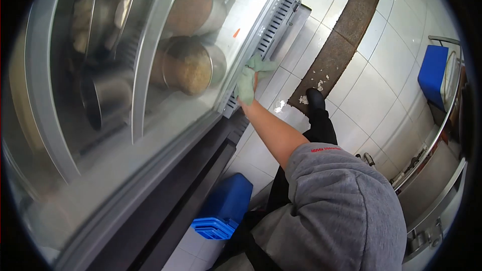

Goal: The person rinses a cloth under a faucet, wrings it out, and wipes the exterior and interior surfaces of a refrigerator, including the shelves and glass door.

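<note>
My right hand (255,80) is closed around a pale green cloth (245,84). It presses the cloth against the slotted vent grille (277,17) along the base of a glass-fronted fridge (145,170). Most of the fingers are hidden by the cloth, and one end of it hangs out over the floor. Behind the glass, near this hand, a round container (196,73) holds something pale and grainy. My left hand is out of the picture.
A blue bin (226,203) stands on the white tiled floor beside the fridge. A dirty brown mat (341,40) runs across the tiles, with white scraps near my black boot (315,101). Another blue container (433,73) and a metal rack (432,180) line the right side.
</note>
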The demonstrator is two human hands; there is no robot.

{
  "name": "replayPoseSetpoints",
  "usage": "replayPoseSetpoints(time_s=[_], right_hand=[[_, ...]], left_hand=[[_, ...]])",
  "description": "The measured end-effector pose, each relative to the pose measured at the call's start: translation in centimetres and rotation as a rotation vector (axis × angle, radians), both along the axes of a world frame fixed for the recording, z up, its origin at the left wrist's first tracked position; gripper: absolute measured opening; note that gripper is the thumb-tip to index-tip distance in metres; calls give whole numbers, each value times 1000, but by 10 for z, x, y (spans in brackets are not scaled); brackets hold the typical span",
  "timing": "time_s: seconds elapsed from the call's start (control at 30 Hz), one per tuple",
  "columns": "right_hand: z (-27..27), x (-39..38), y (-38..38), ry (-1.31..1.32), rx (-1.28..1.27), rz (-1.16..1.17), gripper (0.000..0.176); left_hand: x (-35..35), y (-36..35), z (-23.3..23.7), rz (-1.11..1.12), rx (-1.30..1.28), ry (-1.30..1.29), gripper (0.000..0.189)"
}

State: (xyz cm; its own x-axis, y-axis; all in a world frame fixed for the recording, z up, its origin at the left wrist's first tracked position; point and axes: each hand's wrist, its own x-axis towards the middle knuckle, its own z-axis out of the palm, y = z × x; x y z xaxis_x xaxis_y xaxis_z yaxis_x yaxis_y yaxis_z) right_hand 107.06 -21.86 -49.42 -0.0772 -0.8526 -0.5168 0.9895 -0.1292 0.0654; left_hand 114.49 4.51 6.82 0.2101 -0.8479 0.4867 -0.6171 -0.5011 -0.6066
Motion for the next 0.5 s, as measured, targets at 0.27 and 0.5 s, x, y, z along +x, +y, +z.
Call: replayPoseSetpoints(time_s=[0.27, 0.5], right_hand=[[-48, 45, 79, 193, 66, 111, 28], [-11, -61, 47, 579, -75, 566, 24]], left_hand=[[18, 58, 10, 41, -31, -2, 119], [30, 92, 20, 39, -84, -5, 119]])
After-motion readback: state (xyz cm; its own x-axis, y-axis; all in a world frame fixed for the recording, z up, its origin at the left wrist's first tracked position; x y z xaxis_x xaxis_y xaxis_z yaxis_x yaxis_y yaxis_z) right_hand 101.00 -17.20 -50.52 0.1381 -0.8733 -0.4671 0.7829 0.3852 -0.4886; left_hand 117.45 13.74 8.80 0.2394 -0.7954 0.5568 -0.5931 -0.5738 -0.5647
